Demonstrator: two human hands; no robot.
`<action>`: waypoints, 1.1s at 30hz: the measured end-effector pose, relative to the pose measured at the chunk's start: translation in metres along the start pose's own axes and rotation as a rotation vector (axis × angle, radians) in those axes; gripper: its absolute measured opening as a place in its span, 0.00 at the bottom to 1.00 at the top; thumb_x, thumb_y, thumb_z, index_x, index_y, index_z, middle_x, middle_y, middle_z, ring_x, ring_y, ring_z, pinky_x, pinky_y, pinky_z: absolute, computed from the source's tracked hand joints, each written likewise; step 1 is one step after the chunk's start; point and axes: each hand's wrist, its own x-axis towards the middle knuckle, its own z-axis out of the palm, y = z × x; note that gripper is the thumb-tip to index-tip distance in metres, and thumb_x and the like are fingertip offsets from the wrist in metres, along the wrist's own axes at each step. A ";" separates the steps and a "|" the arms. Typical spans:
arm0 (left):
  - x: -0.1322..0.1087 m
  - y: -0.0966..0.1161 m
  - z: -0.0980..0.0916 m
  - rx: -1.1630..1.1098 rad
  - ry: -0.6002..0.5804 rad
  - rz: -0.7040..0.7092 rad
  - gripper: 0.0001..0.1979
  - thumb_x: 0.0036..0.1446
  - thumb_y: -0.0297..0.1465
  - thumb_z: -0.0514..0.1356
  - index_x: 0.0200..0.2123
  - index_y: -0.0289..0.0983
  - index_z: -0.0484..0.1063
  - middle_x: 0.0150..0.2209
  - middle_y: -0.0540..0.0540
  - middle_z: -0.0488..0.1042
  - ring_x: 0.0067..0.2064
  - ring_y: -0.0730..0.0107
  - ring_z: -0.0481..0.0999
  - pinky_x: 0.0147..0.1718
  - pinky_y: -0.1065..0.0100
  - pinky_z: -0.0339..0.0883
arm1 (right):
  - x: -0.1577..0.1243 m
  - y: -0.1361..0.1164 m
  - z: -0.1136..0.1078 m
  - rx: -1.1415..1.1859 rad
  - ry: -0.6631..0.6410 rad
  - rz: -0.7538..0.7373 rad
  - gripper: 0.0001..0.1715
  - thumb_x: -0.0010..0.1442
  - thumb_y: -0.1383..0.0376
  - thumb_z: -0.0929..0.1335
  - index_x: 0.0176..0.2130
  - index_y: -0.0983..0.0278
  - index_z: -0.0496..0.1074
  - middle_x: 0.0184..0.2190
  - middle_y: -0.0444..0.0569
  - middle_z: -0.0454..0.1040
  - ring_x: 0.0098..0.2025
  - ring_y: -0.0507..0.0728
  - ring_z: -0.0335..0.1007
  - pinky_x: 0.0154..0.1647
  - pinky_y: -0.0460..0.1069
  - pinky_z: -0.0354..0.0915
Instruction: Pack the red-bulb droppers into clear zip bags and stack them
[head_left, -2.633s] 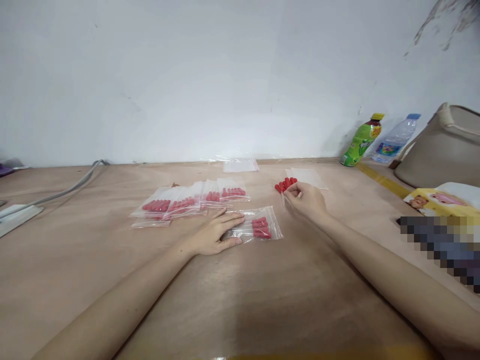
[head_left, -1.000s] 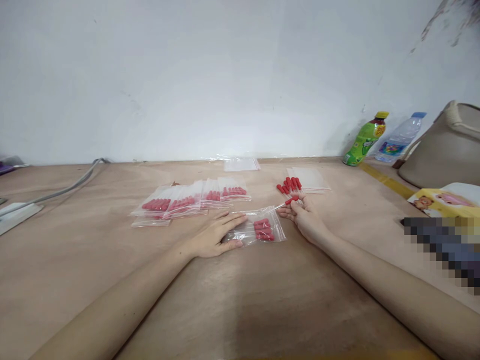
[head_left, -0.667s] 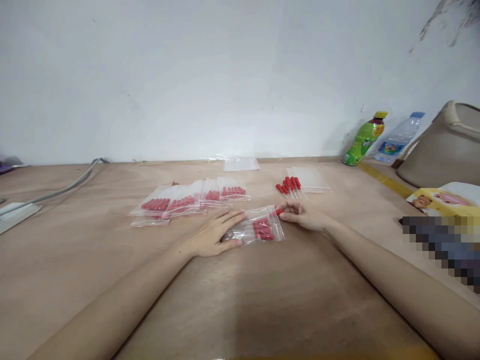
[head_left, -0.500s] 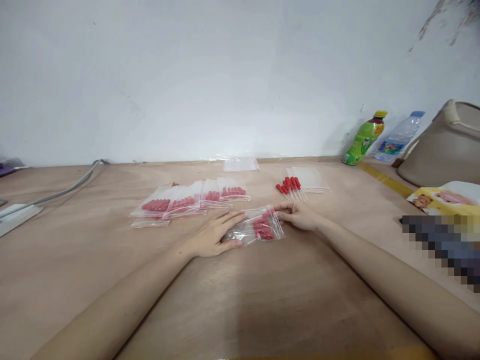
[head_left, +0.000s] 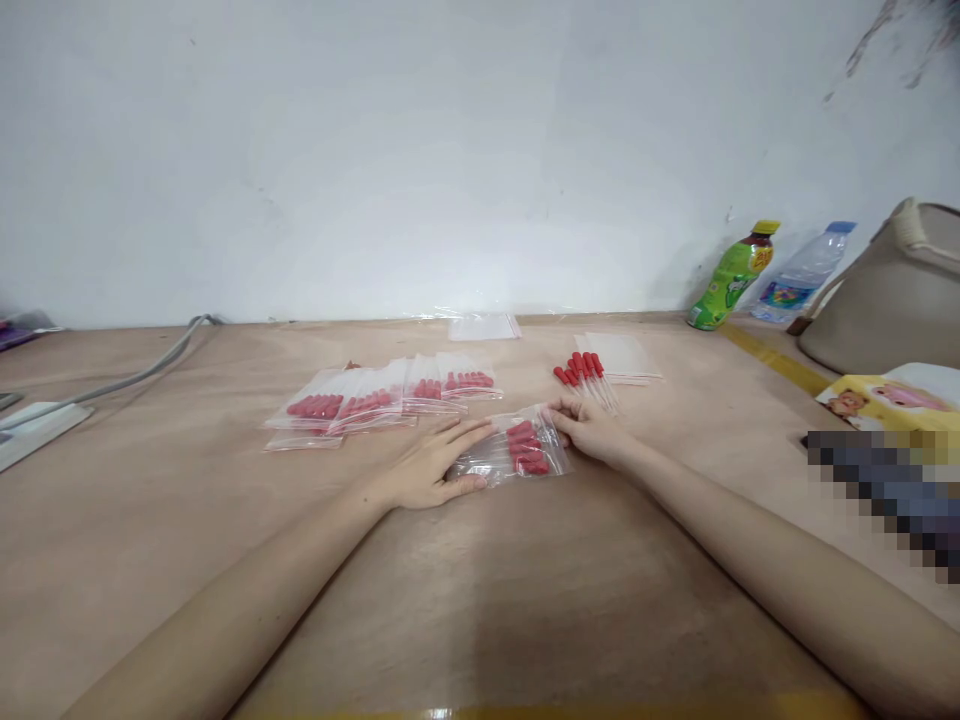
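Observation:
A clear zip bag (head_left: 501,462) with several red-capped droppers inside lies on the wooden table (head_left: 525,590). My left hand (head_left: 431,470) lies flat on the bag's left end, fingers stretched out. At the bag's right edge, my right hand (head_left: 592,432) has its fingers pressed together on the mouth of the bag. Just beyond that hand lie several loose red-capped droppers (head_left: 581,368), beside a stack of empty clear bags (head_left: 622,355). A row of filled bags (head_left: 382,398) sits to the left of my left hand.
More empty bags (head_left: 484,327) lie by the wall. A green bottle (head_left: 733,275), a water bottle (head_left: 802,272) and a beige bag (head_left: 892,300) stand at the far right, with a yellow packet (head_left: 885,400) nearer. A grey cable (head_left: 127,378) runs along the left.
My right hand took one dropper from the loose pile, carried it to the bag's mouth and pushed it in; the dropper now lies inside. My left hand stayed on the bag.

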 end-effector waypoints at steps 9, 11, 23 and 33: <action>-0.001 0.001 0.000 -0.015 0.043 0.048 0.30 0.60 0.41 0.52 0.62 0.42 0.45 0.64 0.43 0.44 0.63 0.58 0.49 0.58 0.55 0.51 | -0.009 -0.010 0.004 0.029 -0.229 0.065 0.19 0.45 0.54 0.71 0.30 0.65 0.67 0.21 0.40 0.69 0.21 0.47 0.63 0.20 0.42 0.57; -0.002 0.001 0.001 0.014 0.124 0.062 0.30 0.59 0.40 0.54 0.62 0.40 0.47 0.65 0.42 0.40 0.64 0.57 0.46 0.58 0.56 0.51 | -0.010 -0.011 0.000 0.085 -0.225 0.058 0.20 0.45 0.53 0.71 0.30 0.65 0.66 0.21 0.40 0.70 0.21 0.47 0.63 0.20 0.42 0.58; 0.013 -0.024 0.003 0.577 0.420 -0.199 0.22 0.61 0.32 0.49 0.59 0.38 0.57 0.58 0.41 0.60 0.62 0.54 0.52 0.58 0.44 0.37 | 0.022 -0.041 -0.023 0.649 0.168 -0.077 0.06 0.57 0.71 0.62 0.31 0.67 0.69 0.26 0.49 0.76 0.31 0.53 0.74 0.36 0.49 0.70; 0.009 -0.026 0.004 0.564 0.351 -0.306 0.18 0.62 0.32 0.47 0.52 0.39 0.67 0.54 0.42 0.66 0.56 0.57 0.63 0.54 0.53 0.54 | 0.041 -0.027 0.047 0.547 0.121 0.381 0.06 0.60 0.67 0.62 0.30 0.66 0.64 0.21 0.45 0.70 0.25 0.48 0.71 0.30 0.43 0.70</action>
